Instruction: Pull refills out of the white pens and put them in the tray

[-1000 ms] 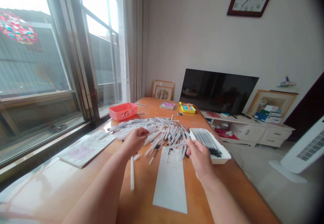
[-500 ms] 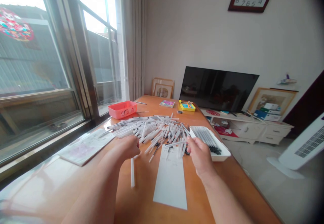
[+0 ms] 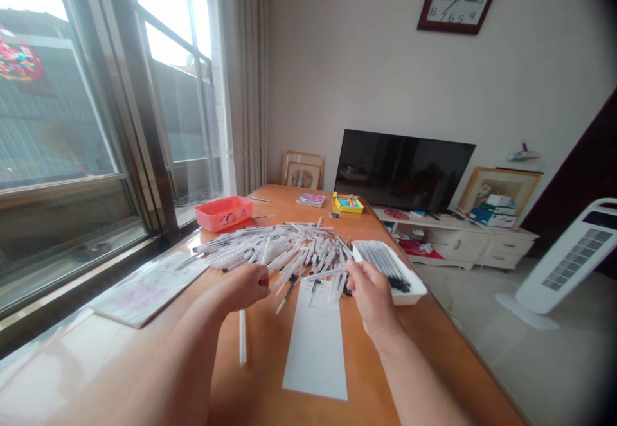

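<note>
Between the thumb and fingers of my right hand (image 3: 370,294) is a clear pen barrel (image 3: 324,275), pointing left above a strip of white paper (image 3: 315,349). My left hand (image 3: 247,286) is closed at the near edge of a large pile of pen parts (image 3: 284,246); what its fingers hold, if anything, is hidden. The pile mixes translucent barrels with black-tipped pieces. One loose barrel (image 3: 242,339) lies on the table below my left hand. Just beyond my right hand is a white tray (image 3: 413,297) with several pens lined up, their black ends toward me.
A red plastic basket (image 3: 224,214) stands behind the pile at the left. On the wooden table (image 3: 385,362) are also a booklet (image 3: 149,288), a colourful book (image 3: 311,200) and a yellow box (image 3: 348,204). The window is close on the left; a white fan (image 3: 562,272) stands right.
The view has turned slightly right, so everything sits a little further left. My right hand keeps its grip on the pen barrel, and my left hand stays closed by the pile.
</note>
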`<state>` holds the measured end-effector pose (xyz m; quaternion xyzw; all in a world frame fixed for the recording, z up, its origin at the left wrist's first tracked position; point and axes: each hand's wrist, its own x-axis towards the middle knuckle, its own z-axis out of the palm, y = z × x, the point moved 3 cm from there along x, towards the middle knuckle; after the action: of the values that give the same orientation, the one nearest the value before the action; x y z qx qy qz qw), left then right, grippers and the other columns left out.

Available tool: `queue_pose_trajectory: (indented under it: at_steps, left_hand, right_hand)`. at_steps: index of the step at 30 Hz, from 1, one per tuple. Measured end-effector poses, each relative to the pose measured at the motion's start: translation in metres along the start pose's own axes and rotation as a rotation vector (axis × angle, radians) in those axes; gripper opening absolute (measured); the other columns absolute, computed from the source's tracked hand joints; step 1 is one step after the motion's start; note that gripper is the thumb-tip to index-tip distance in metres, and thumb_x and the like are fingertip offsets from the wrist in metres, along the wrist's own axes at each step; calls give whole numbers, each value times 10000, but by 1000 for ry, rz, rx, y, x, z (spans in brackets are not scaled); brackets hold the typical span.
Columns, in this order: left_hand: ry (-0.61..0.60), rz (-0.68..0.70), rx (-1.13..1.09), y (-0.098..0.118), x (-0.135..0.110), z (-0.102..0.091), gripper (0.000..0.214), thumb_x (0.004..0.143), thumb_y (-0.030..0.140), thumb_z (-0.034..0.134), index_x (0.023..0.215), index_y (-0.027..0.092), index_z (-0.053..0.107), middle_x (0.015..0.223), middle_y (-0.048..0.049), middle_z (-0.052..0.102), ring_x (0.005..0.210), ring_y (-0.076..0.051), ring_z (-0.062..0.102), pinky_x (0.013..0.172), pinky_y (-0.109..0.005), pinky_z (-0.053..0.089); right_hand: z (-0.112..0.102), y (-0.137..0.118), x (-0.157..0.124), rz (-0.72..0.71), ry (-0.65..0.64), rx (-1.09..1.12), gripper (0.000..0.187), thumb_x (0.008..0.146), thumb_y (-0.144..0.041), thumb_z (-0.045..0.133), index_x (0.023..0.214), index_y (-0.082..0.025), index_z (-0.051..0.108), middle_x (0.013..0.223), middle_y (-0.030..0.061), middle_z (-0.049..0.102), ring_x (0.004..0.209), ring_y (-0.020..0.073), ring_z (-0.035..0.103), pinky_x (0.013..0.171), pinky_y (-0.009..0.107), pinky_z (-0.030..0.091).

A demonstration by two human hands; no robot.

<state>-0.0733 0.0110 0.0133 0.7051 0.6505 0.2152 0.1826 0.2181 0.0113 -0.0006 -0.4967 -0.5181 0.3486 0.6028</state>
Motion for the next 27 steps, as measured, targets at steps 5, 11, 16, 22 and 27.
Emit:
queue_pose_trajectory:
  at_steps: [5,11,16,22,27]
  left_hand:
    - [-65,44,-224,22,-5,-1,72,659,246,606,718,218,635,670,-17,653,630,-180,556,562,-268,352]
    - [-106,157,-327,36,-6,4,161,785,352,602,841,203,628,752,-23,651,711,-187,569,626,-279,407]
    - [-152,189,-453,44,-7,7,236,796,420,632,869,196,630,786,-13,639,731,-170,554,659,-265,414]
    - [-185,187,-527,49,-8,6,268,790,439,660,877,189,621,795,-11,620,727,-160,530,661,-263,409]
    - [-181,176,-538,48,-8,7,278,778,445,672,870,188,628,782,-9,617,718,-158,529,657,-263,408]
  right_hand:
    - [1,-4,-2,-19,-3,66,432,872,-600,599,716,-197,588,603,-14,527,577,137,442,541,254,346]
    - [4,-10,-5,-45,-14,58,449,877,-613,584,706,-197,586,591,-15,510,552,129,409,532,257,338]
    - [6,-10,-7,-60,-34,46,462,883,-620,571,686,-202,563,586,-23,510,540,123,406,534,254,341]
    - [6,-9,-7,-57,-39,40,458,890,-618,565,699,-202,570,591,-24,524,544,121,414,535,250,342]
    - [6,-9,-7,-43,-40,48,455,880,-620,575,702,-201,581,589,-26,527,533,119,401,529,253,338]
